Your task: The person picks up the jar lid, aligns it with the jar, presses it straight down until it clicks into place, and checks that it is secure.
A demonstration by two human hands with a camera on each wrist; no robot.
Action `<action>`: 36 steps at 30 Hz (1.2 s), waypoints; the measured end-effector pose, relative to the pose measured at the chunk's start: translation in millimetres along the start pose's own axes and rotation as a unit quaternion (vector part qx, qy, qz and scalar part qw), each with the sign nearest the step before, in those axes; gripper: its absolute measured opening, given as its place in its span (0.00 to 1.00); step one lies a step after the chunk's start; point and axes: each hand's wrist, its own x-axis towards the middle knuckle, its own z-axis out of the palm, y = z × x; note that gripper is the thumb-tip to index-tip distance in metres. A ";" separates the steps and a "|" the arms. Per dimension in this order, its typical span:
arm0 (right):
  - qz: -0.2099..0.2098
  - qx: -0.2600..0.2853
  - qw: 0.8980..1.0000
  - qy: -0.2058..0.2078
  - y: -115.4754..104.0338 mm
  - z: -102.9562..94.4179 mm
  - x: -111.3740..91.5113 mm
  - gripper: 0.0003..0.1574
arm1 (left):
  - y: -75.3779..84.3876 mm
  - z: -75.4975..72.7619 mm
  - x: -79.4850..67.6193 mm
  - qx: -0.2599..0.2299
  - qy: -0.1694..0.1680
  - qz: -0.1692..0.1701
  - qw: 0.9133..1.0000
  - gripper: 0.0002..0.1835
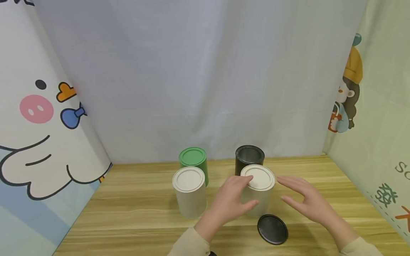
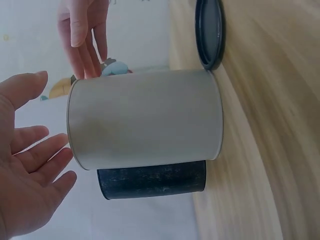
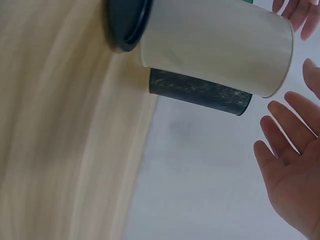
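Observation:
A white can (image 1: 266, 199) with a white lid (image 1: 259, 179) stands upright between my two hands. My left hand (image 1: 229, 201) is at its left side, thumb and fingers spread apart, fingertips overlapping the lid's edge in the head view. To the can's right, my right hand (image 1: 305, 199) is held with straight fingers, palm turned toward the can and a gap between them. Both wrist views show nothing in either palm. A round black lid (image 1: 273, 229) lies flat on the table right in front of the can. Close behind it, a black can (image 2: 152, 181) is partly hidden.
On the left stands a second white can (image 1: 190, 199) with its lid on, and a green can (image 1: 193, 156) behind it. The wooden table (image 1: 134, 206) meets a pale curtain (image 1: 179, 89) at the back. Printed cloths hang at both sides.

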 end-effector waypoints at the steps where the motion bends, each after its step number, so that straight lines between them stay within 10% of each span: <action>1: -0.002 -0.003 1.000 -0.001 1.1 -0.6 -3.4 0.39 | 0.1 0.1 -3.0 -0.004 0.001 0.004 1.000 0.35; 13: -0.039 0.014 0.998 -0.052 8.6 7.6 -36.7 0.45 | -6.6 11.6 -37.8 -0.011 0.037 0.055 0.998 0.43; 36: -0.074 0.036 0.979 -0.189 18.3 25.6 -59.9 0.50 | -13.3 41.7 -69.0 0.080 -0.105 0.091 0.987 0.50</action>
